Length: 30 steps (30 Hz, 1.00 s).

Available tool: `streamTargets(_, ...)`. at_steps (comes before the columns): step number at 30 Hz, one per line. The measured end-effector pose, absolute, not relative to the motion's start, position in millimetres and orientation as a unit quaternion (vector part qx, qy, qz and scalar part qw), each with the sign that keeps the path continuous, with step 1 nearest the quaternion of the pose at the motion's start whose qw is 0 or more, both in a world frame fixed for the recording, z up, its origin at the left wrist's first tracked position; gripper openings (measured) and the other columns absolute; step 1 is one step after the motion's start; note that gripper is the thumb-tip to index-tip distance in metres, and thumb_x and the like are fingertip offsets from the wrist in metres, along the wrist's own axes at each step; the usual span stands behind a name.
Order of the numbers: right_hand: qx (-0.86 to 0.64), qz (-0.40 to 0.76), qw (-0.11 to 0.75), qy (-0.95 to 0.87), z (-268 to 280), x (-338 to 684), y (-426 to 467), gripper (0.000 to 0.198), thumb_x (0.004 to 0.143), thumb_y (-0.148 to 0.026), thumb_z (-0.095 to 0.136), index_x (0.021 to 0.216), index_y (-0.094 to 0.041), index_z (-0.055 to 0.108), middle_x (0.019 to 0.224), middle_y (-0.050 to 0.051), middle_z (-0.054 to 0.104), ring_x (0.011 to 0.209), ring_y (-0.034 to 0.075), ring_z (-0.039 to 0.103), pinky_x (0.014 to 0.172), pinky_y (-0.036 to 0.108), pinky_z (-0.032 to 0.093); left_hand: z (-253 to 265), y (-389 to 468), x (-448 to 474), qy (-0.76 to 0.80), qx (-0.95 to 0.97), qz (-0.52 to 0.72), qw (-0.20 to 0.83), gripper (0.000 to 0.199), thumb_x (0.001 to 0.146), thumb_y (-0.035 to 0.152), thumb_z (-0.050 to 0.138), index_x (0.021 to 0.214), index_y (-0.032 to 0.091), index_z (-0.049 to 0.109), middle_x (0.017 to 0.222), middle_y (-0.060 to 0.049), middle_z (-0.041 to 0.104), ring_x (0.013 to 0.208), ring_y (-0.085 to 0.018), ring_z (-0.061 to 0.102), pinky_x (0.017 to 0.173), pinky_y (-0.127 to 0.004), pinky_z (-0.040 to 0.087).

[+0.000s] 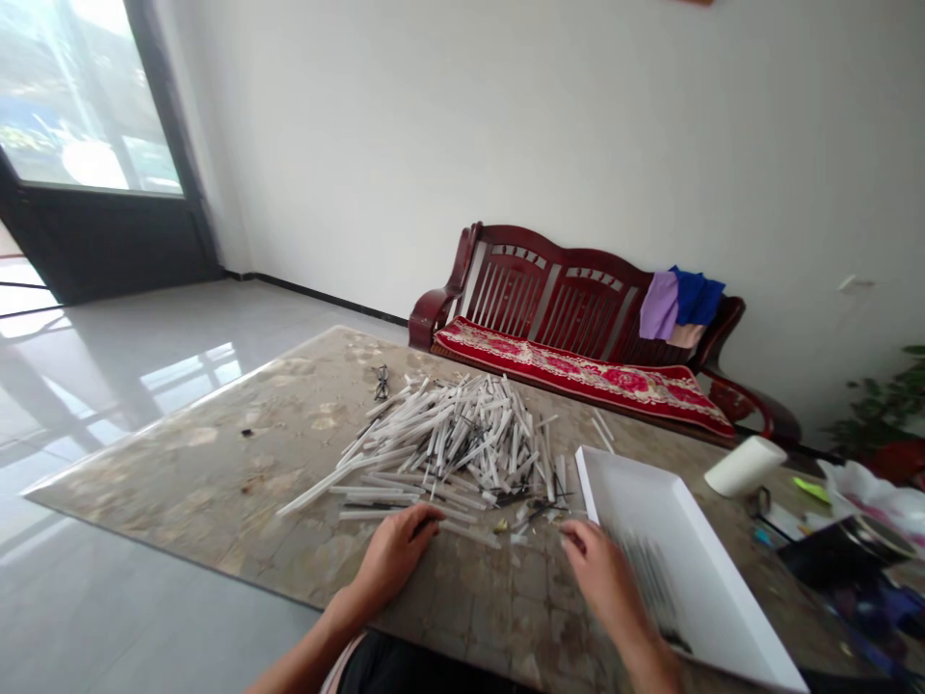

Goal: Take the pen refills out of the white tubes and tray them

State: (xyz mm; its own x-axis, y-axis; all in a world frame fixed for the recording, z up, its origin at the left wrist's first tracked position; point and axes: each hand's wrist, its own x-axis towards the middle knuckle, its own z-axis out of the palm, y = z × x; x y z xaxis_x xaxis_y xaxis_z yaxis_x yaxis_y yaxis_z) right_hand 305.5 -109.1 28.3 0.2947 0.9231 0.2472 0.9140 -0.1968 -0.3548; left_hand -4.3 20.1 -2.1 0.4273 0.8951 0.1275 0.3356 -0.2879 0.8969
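Observation:
A large heap of thin white tubes (462,424), with some dark thin pieces among them, lies on the table in front of me. At the near edge of the heap my left hand (396,551) rests with its fingers curled together. A translucent tube (469,534) reaches right from those fingertips; whether they grip it I cannot tell. My right hand (598,569) is over the table, right of the heap and beside the white box. Its thumb and fingers are pinched, and anything between them is too small to make out. Small scraps (501,525) lie between both hands.
The shallow white box (694,540) holds a row of thin dark-tipped pieces (650,573), blurred. Right of it are a white roll (744,467), a black cup (845,549) and a plastic bag (878,501). A wooden bench (549,289) stands behind the patterned table (209,482).

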Motion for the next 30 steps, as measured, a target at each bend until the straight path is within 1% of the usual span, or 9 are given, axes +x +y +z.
streamTargets(3, -0.736, -0.034, 0.206, -0.644, 27, 274, -80, 0.026, 0.082, -0.014, 0.053, 0.095, -0.026, 0.072, 0.092, 0.004, 0.072, 0.085, 0.021, 0.070, 0.076, 0.029, 0.052, 0, 19, -5, 0.415, 0.733, 0.331, 0.424, 0.018, 0.081, 0.026, 0.059, 0.087, 0.026, 0.076, 0.087, -0.003, 0.078, 0.085, -0.025, 0.070, 0.078, -0.028, 0.047)
streamTargets(6, -0.729, -0.065, 0.139, -0.667, 26, 269, -67, 0.029, 0.078, -0.005, 0.055, 0.089, -0.026, 0.071, 0.091, 0.004, 0.070, 0.083, 0.020, 0.069, 0.074, 0.028, 0.051, 0, 18, -6, 0.411, 0.736, 0.330, 0.424, 0.018, 0.082, 0.024, 0.059, 0.088, 0.026, 0.076, 0.087, -0.004, 0.078, 0.085, -0.025, 0.070, 0.078, -0.028, 0.047)
streamTargets(10, -0.721, -0.085, 0.056, -0.685, 24, 276, -61, 0.025, 0.080, -0.002, 0.055, 0.085, -0.023, 0.067, 0.092, 0.004, 0.069, 0.082, 0.019, 0.068, 0.070, 0.026, 0.049, 1, 17, -5, 0.408, 0.736, 0.331, 0.428, 0.019, 0.082, 0.024, 0.059, 0.089, 0.026, 0.076, 0.090, -0.004, 0.078, 0.087, -0.026, 0.070, 0.079, -0.029, 0.047)
streamTargets(13, -0.712, -0.089, 0.036, -0.696, 23, 280, -60, 0.024, 0.083, -0.001, 0.054, 0.082, -0.022, 0.065, 0.088, 0.003, 0.068, 0.078, 0.018, 0.067, 0.067, 0.026, 0.046, 1, 17, -5, 0.408, 0.735, 0.332, 0.428, 0.019, 0.082, 0.024, 0.060, 0.089, 0.026, 0.077, 0.090, -0.004, 0.079, 0.088, -0.026, 0.070, 0.080, -0.029, 0.047)
streamTargets(16, -0.701, -0.100, 0.048, -0.704, 23, 282, -60, 0.025, 0.085, -0.001, 0.052, 0.081, -0.023, 0.063, 0.086, 0.002, 0.067, 0.076, 0.017, 0.065, 0.067, 0.025, 0.045, 1, 17, -5, 0.405, 0.741, 0.327, 0.424, 0.019, 0.082, 0.024, 0.059, 0.090, 0.026, 0.077, 0.090, -0.004, 0.079, 0.087, -0.026, 0.070, 0.080, -0.029, 0.048)
streamTargets(21, -0.685, -0.116, 0.136, -0.706, 34, 276, -61, 0.022, 0.088, -0.007, 0.048, 0.084, -0.023, 0.062, 0.084, 0.002, 0.065, 0.079, 0.018, 0.065, 0.071, 0.025, 0.047, 0, 17, -5, 0.414, 0.745, 0.315, 0.419, 0.019, 0.081, 0.023, 0.059, 0.090, 0.026, 0.076, 0.091, -0.004, 0.079, 0.087, -0.026, 0.070, 0.080, -0.029, 0.048)
streamTargets(25, -0.681, -0.097, 0.304, -0.660, 44, 253, -60, 0.017, 0.094, -0.024, 0.046, 0.090, -0.023, 0.063, 0.088, 0.004, 0.067, 0.082, 0.019, 0.067, 0.073, 0.027, 0.049, -4, 19, -3, 0.422, 0.737, 0.322, 0.418, 0.018, 0.082, 0.024, 0.060, 0.090, 0.026, 0.076, 0.091, -0.003, 0.079, 0.088, -0.026, 0.070, 0.081, -0.028, 0.047)
streamTargets(27, -0.684, -0.046, 0.388, -0.616, 41, 237, -59, 0.019, 0.095, -0.034, 0.047, 0.092, -0.023, 0.062, 0.082, 0.004, 0.068, 0.075, 0.019, 0.067, 0.068, 0.026, 0.050, -6, 21, -1, 0.425, 0.733, 0.327, 0.419, 0.018, 0.082, 0.024, 0.060, 0.091, 0.026, 0.076, 0.091, -0.003, 0.078, 0.088, -0.026, 0.070, 0.081, -0.028, 0.047)
streamTargets(30, -0.668, 0.084, 0.497, -0.547, 27, 210, -56, 0.023, 0.094, -0.042, 0.048, 0.095, -0.021, 0.058, 0.068, 0.001, 0.067, 0.060, 0.017, 0.065, 0.059, 0.025, 0.050, -8, 24, 1, 0.421, 0.736, 0.328, 0.416, 0.018, 0.082, 0.023, 0.060, 0.092, 0.026, 0.075, 0.091, -0.003, 0.078, 0.089, -0.025, 0.070, 0.081, -0.029, 0.047)
